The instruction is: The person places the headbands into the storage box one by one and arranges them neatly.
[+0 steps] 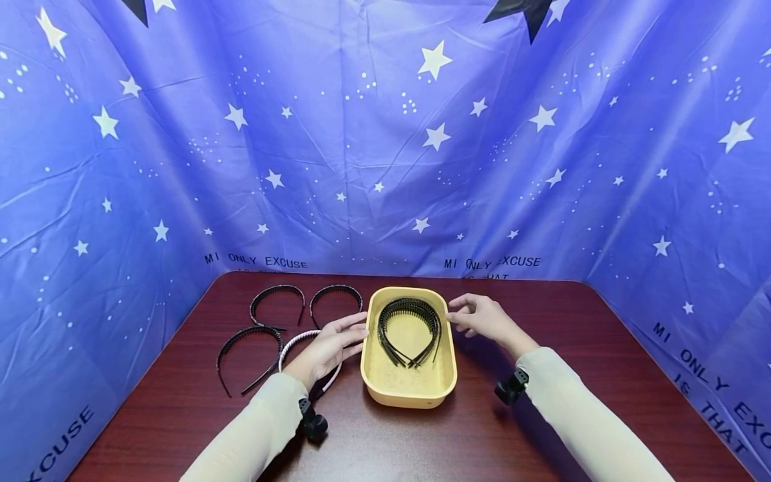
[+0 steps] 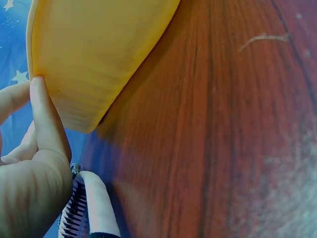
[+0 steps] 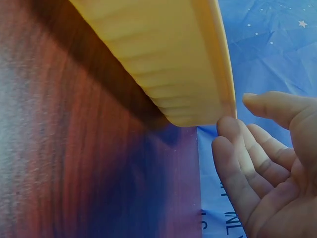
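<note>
A yellow plastic basin [image 1: 403,391] stands upright on the table, with several black toothed headbands [image 1: 414,306] stacked in it. My left hand [image 1: 328,349] is at the basin's left side, fingers extended; in the left wrist view a digit's tip touches the rim [image 2: 30,54]. On the other side, my right hand [image 1: 486,323] has loosely bent fingers. In the right wrist view its fingertips [image 3: 227,126] are right at the basin's edge, with nothing gripped. A white headband [image 1: 286,351] lies beside my left hand, which partly covers it.
Left of the basin lie three dark headbands: one at the back left [image 1: 277,288], one nearer the basin [image 1: 335,288] and one in front [image 1: 239,335]. A dark red wooden table [image 1: 542,428] carries everything. Blue star-printed cloth [image 1: 361,167] hangs behind and at both sides.
</note>
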The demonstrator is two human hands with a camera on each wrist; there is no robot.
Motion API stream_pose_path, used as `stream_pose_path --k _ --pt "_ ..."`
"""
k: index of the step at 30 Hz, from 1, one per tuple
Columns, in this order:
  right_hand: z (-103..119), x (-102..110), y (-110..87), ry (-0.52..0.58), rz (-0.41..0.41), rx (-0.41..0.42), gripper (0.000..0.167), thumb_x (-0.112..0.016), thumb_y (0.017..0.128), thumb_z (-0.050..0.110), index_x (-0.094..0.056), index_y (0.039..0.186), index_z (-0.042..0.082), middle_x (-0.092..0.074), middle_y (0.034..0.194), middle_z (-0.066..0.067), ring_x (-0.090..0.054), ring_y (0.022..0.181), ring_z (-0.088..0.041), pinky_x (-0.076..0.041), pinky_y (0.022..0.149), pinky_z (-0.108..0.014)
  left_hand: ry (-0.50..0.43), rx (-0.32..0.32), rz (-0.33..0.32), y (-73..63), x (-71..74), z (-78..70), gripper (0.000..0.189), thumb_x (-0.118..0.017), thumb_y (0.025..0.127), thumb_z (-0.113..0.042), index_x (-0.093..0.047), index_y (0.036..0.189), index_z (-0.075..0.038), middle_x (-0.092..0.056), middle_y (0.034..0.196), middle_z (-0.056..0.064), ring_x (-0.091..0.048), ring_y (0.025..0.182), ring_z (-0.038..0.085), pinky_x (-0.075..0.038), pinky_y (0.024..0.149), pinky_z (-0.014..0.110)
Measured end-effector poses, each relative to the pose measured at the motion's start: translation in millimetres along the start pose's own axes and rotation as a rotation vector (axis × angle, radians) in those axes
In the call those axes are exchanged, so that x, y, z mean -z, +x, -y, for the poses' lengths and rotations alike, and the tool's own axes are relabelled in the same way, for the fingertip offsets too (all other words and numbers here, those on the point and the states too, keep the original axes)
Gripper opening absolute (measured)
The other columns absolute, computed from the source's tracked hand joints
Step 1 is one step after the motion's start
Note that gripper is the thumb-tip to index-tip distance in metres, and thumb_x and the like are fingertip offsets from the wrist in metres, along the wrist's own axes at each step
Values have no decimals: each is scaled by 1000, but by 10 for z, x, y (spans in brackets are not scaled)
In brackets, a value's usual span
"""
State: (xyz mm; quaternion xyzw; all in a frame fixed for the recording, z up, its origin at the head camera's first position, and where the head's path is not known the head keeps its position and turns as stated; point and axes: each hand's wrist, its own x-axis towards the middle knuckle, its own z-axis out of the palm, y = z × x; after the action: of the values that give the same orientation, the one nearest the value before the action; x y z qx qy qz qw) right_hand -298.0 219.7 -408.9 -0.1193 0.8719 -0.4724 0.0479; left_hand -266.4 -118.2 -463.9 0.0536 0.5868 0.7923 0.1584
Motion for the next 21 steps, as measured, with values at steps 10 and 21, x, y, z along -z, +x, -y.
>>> stream_pose_path --k 10,21 --pt "-49 -24 -147 135 87 1 53 -72 94 16 -52 135 -10 -72 101 -20 -72 84 -31 -61 69 -51 4 -5 29 -5 11 -9 59 -62 97 -2 -40 150 2 -55 135 23 -62 113 21 -52 99 33" --pt "-67 -98 -295 305 181 -69 63 -70 94 13 -41 143 -13 -70 109 -20 -70 87 -26 -61 71 -38 6 -2 30 9 24 8 59 -62 96 -2 -40 150 2 -53 137 24 -62 112 21 -53 98 33"
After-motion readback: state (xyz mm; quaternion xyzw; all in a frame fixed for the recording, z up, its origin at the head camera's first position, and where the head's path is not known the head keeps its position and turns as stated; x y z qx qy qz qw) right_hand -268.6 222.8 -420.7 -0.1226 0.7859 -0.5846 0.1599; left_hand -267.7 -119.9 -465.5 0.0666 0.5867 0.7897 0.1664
